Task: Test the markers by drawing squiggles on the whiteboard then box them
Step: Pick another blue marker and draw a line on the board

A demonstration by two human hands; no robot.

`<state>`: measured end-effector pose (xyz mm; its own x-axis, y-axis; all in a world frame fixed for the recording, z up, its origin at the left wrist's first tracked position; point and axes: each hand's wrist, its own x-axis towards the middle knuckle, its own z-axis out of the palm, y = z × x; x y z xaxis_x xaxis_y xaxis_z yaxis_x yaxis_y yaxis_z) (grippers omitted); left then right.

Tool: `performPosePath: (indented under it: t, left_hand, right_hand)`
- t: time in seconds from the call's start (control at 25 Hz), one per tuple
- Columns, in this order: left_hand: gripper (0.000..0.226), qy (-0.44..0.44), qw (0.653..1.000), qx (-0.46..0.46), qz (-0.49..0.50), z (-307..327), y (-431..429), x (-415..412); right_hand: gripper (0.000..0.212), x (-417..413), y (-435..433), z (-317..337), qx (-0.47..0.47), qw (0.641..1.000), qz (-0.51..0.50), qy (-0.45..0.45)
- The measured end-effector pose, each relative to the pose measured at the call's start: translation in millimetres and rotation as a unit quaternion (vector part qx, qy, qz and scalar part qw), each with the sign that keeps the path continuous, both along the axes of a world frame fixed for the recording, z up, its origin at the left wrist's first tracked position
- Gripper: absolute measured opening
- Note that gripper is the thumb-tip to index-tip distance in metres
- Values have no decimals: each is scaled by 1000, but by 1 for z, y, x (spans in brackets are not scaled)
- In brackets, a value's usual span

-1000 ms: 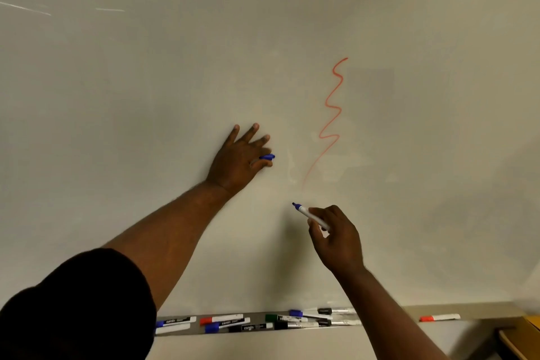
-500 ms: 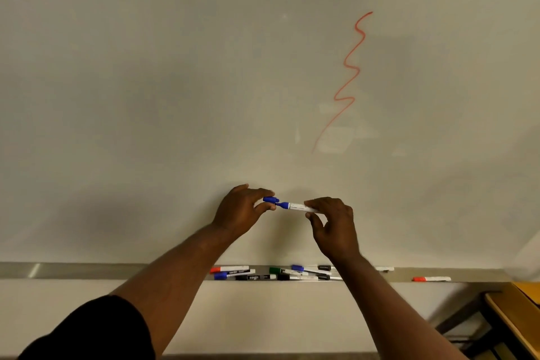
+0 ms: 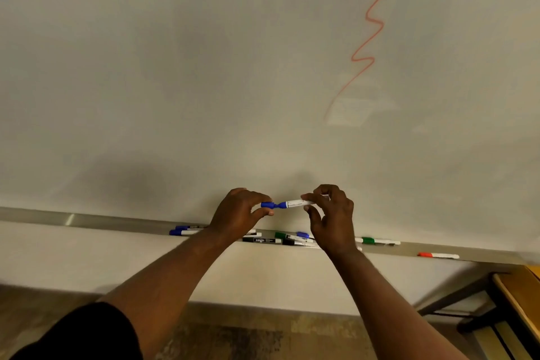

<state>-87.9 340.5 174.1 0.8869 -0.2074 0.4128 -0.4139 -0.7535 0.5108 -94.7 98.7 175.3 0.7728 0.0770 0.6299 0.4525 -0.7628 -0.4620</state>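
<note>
You held the blue marker (image 3: 296, 203) level in front of the lower part of the whiteboard (image 3: 146, 67), just above the tray (image 3: 87, 219). Its barrel was white with a line of small print too blurred to read. It had a blue collar at its left end, and the blue cap (image 3: 267, 204) met that collar at a narrow waist.

Your left hand (image 3: 239, 213) pinched the cap between thumb and fingertips. Your right hand (image 3: 333, 219) gripped the far end of the barrel, thumb beneath and fingers curled over the top.

I could not tell whether the cap was fully seated or only touching the tip. The marker's right end was hidden inside your right fingers.

High on the board to the right ran a red squiggle (image 3: 371, 23). It faded toward its lower tail, and the frame's upper edge cut off its top.

In the tray lay two blue-capped markers (image 3: 187, 229) at the left, a black marker (image 3: 261, 240) and a green marker (image 3: 377, 240). A red marker (image 3: 438, 255) lay well apart to the right. Your wrists partly covered others between them, so their count was unclear. A wooden desk (image 3: 520, 295) was cut off at the right edge.
</note>
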Motion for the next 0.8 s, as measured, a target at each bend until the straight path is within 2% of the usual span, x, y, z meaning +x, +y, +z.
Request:
performPosePath:
  t: [0.2,0.36,0.56,0.8]
  left_hand:
    - [22,24,1000,-4,20,-37,0,-42]
    - [28,25,998,5,62,-59,-1,-75]
    - [32,77,990,33,112,-88,16,-120]
    - [27,107,977,-2,183,-104,55,-160]
  right_hand:
    - [38,-24,3,-37,-35,997,51,36]
    - [26,-40,6,-67,-44,992,88,75]
    - [24,-64,19,-101,-58,979,143,130]
    - [22,-79,67,-111,-101,962,195,161]
